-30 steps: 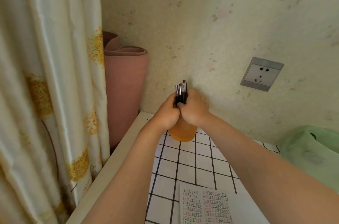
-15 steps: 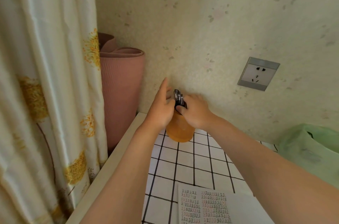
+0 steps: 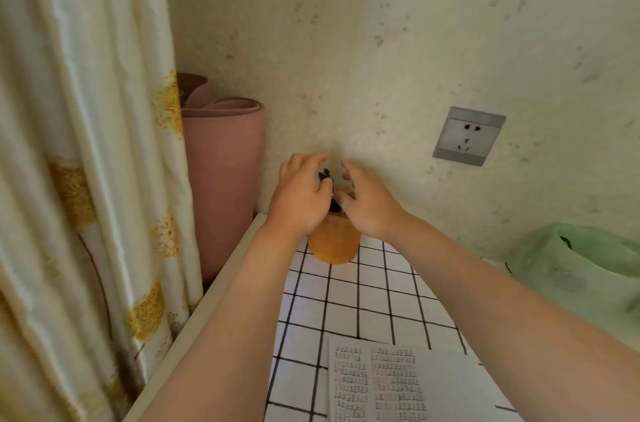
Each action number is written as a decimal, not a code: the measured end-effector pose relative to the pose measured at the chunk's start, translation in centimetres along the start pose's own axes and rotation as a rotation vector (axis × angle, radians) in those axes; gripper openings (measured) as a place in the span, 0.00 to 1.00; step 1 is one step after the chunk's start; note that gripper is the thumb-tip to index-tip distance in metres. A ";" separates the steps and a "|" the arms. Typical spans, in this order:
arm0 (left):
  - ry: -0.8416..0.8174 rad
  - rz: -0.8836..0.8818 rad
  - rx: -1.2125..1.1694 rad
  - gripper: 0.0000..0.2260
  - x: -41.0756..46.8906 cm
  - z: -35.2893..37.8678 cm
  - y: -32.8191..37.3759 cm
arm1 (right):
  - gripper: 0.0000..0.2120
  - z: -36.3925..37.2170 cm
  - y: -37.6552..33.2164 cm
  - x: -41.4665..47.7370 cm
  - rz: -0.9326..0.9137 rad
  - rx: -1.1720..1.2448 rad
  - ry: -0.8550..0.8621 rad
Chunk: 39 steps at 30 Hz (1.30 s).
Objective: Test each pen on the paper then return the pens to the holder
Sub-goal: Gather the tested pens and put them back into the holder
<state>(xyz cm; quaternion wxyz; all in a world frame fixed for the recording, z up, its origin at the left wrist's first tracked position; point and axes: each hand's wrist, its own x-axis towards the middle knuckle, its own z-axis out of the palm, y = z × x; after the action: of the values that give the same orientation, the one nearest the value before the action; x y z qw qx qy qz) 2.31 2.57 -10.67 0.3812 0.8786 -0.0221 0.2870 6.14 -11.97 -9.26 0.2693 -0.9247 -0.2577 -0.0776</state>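
Both bare forearms reach away from the camera to the far left corner of the table (image 3: 221, 286), converging over the orange holder (image 3: 334, 245), which stands upright on the checked cloth (image 3: 374, 304) close to the wall. The left hand (image 3: 301, 200) is knuckles-up, its fingers curled loosely round the dark pens (image 3: 325, 177) that poke up between the two hands; whether it actually grips them cannot be told. The right hand (image 3: 367, 203) hovers just beside them, fingers spread and arched, holding nothing (thumb near the holder's rim). The paper (image 3: 398, 383), covered in rows of marks, lies at the near edge, well apart from the holder.
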 end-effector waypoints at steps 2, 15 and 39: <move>0.168 0.080 0.058 0.14 -0.6 0.3 1.9 | 0.27 -1.5 0.6 -1.7 0.011 -0.003 0.051; -0.577 0.085 0.067 0.10 -7.2 10.3 8.7 | 0.14 -5.8 13.9 -14.3 0.537 -0.298 -0.151; -0.797 0.217 0.449 0.23 -8.4 13.7 7.7 | 0.26 -3.4 15.6 -16.2 0.218 -0.093 -0.200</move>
<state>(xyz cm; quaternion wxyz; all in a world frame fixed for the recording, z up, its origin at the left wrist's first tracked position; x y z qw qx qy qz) -0.01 -13.79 -17.42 0.1111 0.9736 -0.1960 -0.0369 0.29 -32.10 -18.09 0.2059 -0.9618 -0.1776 0.0325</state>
